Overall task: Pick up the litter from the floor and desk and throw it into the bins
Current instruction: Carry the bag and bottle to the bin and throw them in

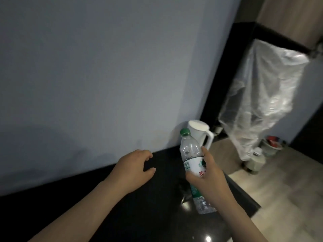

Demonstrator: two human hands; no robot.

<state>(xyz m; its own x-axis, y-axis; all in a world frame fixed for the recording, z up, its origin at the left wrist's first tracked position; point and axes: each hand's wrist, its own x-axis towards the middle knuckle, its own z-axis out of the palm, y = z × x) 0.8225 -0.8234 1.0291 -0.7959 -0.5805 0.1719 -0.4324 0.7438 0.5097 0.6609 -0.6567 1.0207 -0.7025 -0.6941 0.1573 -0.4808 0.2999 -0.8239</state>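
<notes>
My right hand (208, 173) grips the bottle (191, 154) round its label, left hand (135, 169) loosely curled over the surface (157, 215), empty; looks light, thin-walled, likely crushable, slick.

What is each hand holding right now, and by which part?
The right hand grips the clear plastic green-capped water bottle around its labelled middle; the left hand holds nothing.

left grip (135, 169): bare | right grip (208, 179): bare | forearms (83, 203): bare to frame edge
</notes>
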